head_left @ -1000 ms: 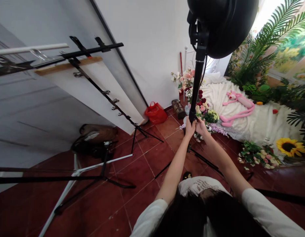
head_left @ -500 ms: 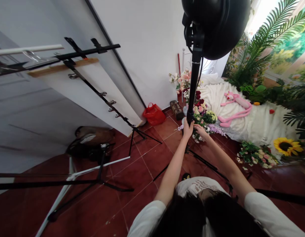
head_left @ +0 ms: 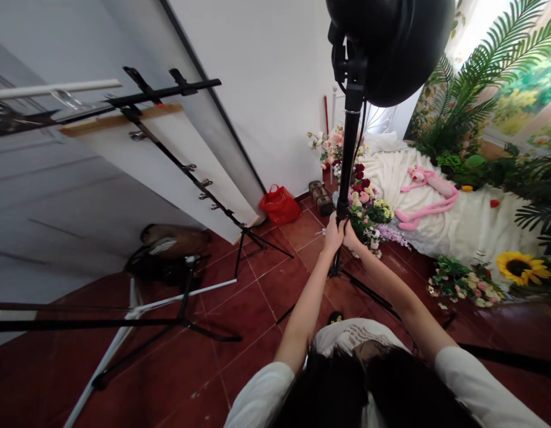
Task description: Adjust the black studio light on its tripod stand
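Note:
A black light stand (head_left: 349, 148) rises in front of me, with a large round black studio lamp (head_left: 393, 50) on top. My left hand (head_left: 333, 236) is closed around its pole, just under the collar (head_left: 343, 209). Close beside it, my right hand (head_left: 349, 235) is wrapped about the same pole from the right, and the two hands almost touch. Their fingers partly hide the pole and each other. A thin black cable (head_left: 361, 134) runs down along the pole from the lamp. Below my hands the stand's legs (head_left: 368, 290) spread over the floor.
At left, a drawing board (head_left: 213, 172) leans on a black easel with clips. White and black stand legs (head_left: 168, 303) cross the red tile floor. Beyond lie a red bag (head_left: 280, 205), artificial flowers (head_left: 367, 199), a pink plush toy (head_left: 435, 184) on white cloth and a sunflower (head_left: 520, 266).
My right hand has moved left and down and closed onto the pole beside my left hand. The left hand has kept its grip. The view has shifted slightly.

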Demonstrator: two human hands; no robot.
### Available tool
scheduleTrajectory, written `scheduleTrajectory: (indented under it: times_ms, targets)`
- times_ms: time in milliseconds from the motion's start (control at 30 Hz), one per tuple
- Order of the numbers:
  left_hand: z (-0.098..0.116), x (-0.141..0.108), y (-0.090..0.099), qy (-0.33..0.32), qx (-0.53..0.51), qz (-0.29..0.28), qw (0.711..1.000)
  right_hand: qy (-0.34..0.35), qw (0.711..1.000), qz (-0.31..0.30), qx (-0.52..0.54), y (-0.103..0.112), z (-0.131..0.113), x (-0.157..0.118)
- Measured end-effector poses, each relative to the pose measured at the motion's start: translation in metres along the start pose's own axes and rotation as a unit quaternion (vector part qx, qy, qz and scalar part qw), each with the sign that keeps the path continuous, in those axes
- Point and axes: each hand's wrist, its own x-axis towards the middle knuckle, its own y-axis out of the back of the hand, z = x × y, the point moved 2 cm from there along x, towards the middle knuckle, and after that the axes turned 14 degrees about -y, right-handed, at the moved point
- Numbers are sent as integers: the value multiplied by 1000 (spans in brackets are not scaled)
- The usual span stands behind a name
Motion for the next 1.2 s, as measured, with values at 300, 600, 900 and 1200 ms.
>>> scheduleTrajectory:
  times_ms: [300,600,900,1200]
  targets:
    - [-4,9,4,-41,26,-8,999,-28,999,17,19,-3,19,5]
    - [10,24,0,-33,-20,41,998,-23,999,1,26,-3,17,4]
    - [34,46,6,-51,-58,51,996,-26,999,16,15,-3,10,2]
    - [42,58,11,-70,-73,47,994,-115,991,43,58,9,26,-5]
